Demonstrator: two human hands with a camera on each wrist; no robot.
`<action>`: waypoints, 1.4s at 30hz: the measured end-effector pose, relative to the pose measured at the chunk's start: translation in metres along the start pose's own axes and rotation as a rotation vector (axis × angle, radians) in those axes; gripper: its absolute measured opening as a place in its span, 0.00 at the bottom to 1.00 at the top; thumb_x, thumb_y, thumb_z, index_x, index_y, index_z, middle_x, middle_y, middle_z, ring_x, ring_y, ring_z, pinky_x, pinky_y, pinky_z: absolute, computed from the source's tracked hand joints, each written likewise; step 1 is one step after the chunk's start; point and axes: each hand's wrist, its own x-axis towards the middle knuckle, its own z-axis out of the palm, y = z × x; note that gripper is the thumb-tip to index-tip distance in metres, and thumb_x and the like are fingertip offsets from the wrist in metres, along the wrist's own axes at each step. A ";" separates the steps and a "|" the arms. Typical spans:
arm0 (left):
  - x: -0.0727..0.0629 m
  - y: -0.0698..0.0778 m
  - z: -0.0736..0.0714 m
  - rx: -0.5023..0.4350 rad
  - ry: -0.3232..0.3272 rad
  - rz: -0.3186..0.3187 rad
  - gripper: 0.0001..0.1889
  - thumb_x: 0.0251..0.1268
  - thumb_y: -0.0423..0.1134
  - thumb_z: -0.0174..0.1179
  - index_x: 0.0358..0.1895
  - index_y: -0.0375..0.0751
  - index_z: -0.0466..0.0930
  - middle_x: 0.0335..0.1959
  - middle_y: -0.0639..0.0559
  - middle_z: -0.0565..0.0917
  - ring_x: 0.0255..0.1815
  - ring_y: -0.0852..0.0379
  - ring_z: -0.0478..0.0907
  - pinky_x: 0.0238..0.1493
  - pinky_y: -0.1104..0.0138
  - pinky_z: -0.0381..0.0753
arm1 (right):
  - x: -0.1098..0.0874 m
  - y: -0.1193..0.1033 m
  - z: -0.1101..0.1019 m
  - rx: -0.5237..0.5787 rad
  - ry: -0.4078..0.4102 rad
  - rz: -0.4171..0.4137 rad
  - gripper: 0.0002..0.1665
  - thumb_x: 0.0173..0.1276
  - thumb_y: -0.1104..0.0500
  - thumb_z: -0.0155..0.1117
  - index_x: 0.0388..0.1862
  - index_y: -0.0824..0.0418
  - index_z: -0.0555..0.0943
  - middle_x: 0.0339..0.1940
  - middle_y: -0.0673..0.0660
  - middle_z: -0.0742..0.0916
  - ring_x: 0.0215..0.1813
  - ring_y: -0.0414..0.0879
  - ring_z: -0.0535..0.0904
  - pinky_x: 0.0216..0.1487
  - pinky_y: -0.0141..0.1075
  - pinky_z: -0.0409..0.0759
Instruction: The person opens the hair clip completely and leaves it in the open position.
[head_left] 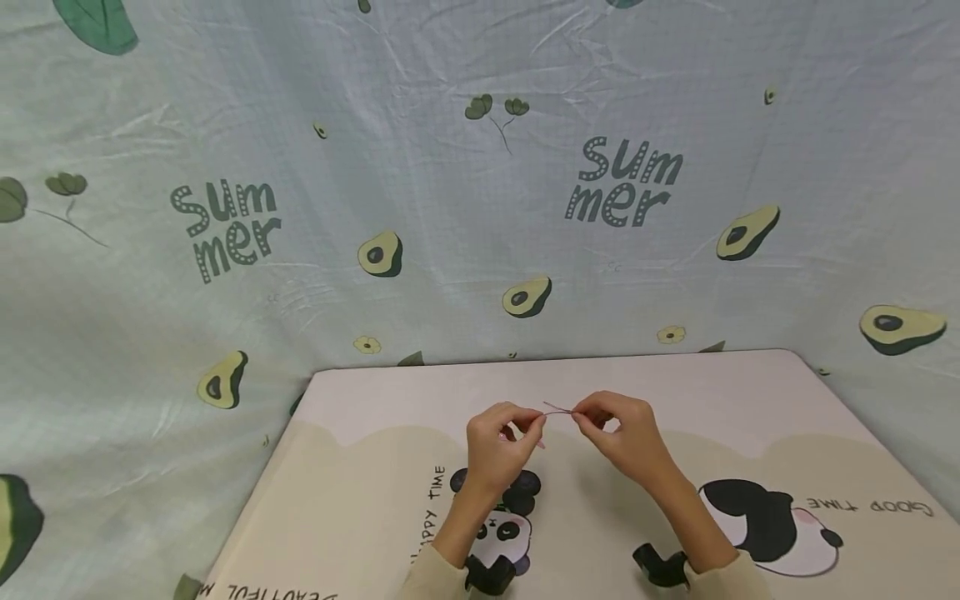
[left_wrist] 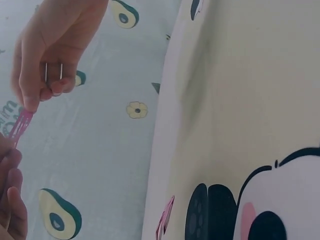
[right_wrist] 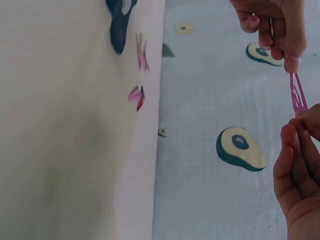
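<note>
The left hand has thumb and fingertips nipped together on one end of a slim pink clip, and here's the right hand, pinching the other end just as tightly! The clip bridges the small gap between them, forking into two thin strands, held above the worktop. Beyond hangs the avocado-print cloth.

Glossy pink clip, creased cloth backdrop, matt tabletop
</note>
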 end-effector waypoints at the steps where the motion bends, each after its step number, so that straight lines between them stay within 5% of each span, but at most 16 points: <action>1: 0.001 -0.002 0.002 0.011 -0.009 -0.014 0.03 0.58 0.29 0.73 0.32 0.41 0.90 0.23 0.51 0.87 0.24 0.59 0.82 0.21 0.70 0.79 | 0.002 0.003 -0.001 -0.007 -0.015 0.000 0.10 0.58 0.71 0.76 0.34 0.58 0.87 0.27 0.47 0.88 0.28 0.32 0.79 0.33 0.25 0.81; 11: 0.017 -0.022 0.033 0.237 -0.191 -0.107 0.02 0.61 0.37 0.73 0.33 0.44 0.91 0.25 0.55 0.89 0.26 0.60 0.84 0.33 0.75 0.77 | 0.015 0.045 -0.014 -0.115 -0.168 0.115 0.05 0.63 0.67 0.74 0.32 0.58 0.87 0.26 0.47 0.88 0.28 0.34 0.79 0.33 0.31 0.81; 21: 0.028 -0.047 0.069 0.309 -0.402 -0.317 0.05 0.64 0.42 0.70 0.32 0.49 0.92 0.25 0.59 0.88 0.26 0.68 0.77 0.31 0.76 0.69 | 0.020 0.089 -0.013 -0.212 -0.284 0.283 0.03 0.65 0.63 0.72 0.31 0.60 0.87 0.26 0.51 0.87 0.30 0.41 0.77 0.35 0.35 0.76; 28: 0.026 -0.060 0.083 0.316 -0.547 -0.439 0.06 0.68 0.42 0.68 0.37 0.45 0.92 0.30 0.56 0.89 0.30 0.65 0.76 0.33 0.72 0.73 | 0.019 0.108 -0.003 -0.261 -0.445 0.419 0.02 0.66 0.63 0.69 0.32 0.59 0.85 0.25 0.51 0.84 0.29 0.43 0.74 0.33 0.35 0.71; 42: 0.024 -0.069 0.103 0.411 -0.568 -0.523 0.06 0.65 0.42 0.68 0.34 0.47 0.92 0.30 0.57 0.89 0.32 0.62 0.80 0.32 0.68 0.71 | 0.017 0.118 0.003 -0.280 -0.438 0.445 0.03 0.64 0.64 0.69 0.30 0.60 0.85 0.26 0.54 0.87 0.31 0.45 0.77 0.35 0.39 0.73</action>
